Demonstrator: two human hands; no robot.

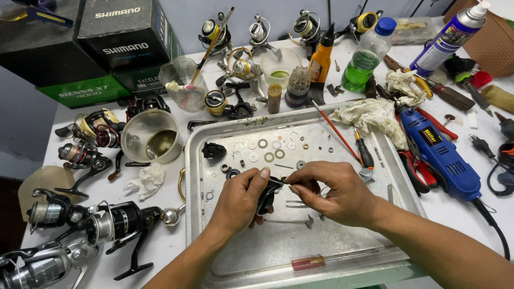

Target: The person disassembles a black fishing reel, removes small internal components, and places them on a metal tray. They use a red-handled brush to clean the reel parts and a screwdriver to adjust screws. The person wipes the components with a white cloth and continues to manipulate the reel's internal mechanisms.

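Nearest, at six o'clock on the metal tray [214, 267], lies a red-handled screwdriver [308, 262]. Above it, mid-tray, the left hand [238, 200] grips a small black reel part [266, 197], fingers clenched round its body; the right hand [334, 192] pinches its upper edge at about one o'clock. It looks light, rigid and probably greasy, so best held by its broad sides. Farther, at twelve o'clock, loose washers [270, 150] dot the tray. At three o'clock a blue rotary tool [439, 155] rests on the tabletop [160, 251].
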